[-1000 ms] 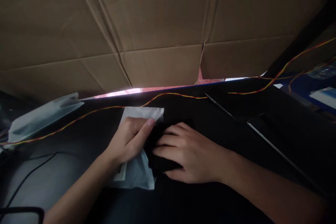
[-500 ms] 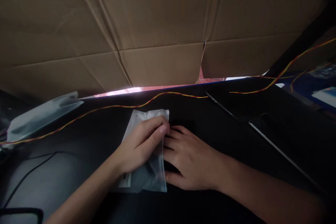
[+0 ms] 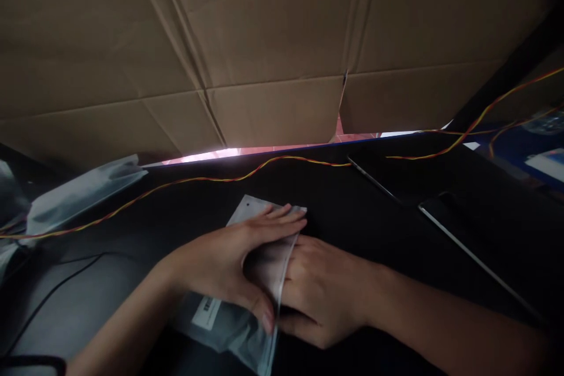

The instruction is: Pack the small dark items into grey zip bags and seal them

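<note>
A frosted plastic zip bag with a white barcode label lies tilted on the black table. My left hand is open across it, fingers flat toward the bag's far corner and thumb spread down to its right edge. Between thumb and fingers the film bulges up. At that right edge is my right hand, its fingers bent and their tips hidden by the bag's edge; its thumb reaches the edge lower down. What the right fingers hold there, if anything, is hidden.
Two dark flat devices like phones or tablets lie to the right. A twisted red-yellow wire crosses behind the bag. Another plastic bag and a black cable are at left. Cardboard stands behind the table.
The zip bag has shifted nearer and turned, its right edge now slanting. My left hand has spread from a pinch at that edge to lying flat. My right fingers have bent more.
</note>
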The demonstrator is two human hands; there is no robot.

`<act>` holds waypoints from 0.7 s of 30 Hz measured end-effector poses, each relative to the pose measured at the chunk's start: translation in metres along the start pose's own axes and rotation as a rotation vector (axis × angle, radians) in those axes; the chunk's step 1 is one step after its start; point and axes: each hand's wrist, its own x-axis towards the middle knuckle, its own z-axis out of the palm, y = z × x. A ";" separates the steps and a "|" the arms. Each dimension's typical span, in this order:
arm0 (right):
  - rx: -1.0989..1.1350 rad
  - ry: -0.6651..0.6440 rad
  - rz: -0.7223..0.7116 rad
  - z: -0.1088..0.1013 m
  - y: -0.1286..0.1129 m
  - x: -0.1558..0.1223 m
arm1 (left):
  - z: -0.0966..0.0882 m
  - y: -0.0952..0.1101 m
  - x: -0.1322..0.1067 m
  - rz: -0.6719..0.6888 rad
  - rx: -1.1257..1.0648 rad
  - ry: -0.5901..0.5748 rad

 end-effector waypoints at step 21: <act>0.179 0.270 0.378 -0.027 0.021 -0.003 | -0.012 -0.023 -0.006 -0.057 0.035 0.119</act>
